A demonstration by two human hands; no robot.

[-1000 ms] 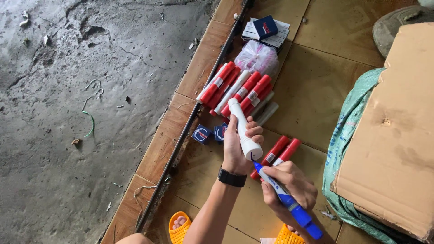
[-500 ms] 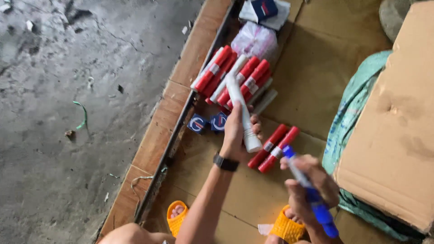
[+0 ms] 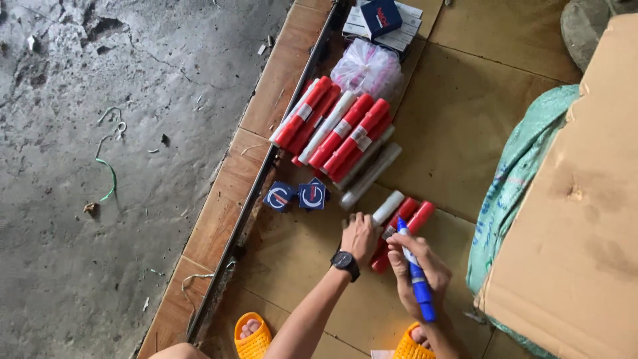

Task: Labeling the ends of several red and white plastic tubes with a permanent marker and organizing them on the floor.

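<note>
A tan tiled floor [image 3: 458,126] meets cracked grey concrete [image 3: 86,199] along a metal door track [image 3: 266,173], with a large cardboard box [image 3: 578,213] on a green sack [image 3: 512,186] crowding the floor's right edge. Up near the track lies a pile of about eight red and white tubes [image 3: 339,133], beside it two small blue boxes [image 3: 296,196], and above it one plastic bag [image 3: 369,66] and a stack of flat boxes [image 3: 385,20]. The left hand [image 3: 359,236] is closed around one white tube [image 3: 387,207] pressed down beside two red tubes [image 3: 405,223] on the floor, while the right hand [image 3: 415,269] grips one blue marker [image 3: 415,276], fingers wrapped round it.
</note>
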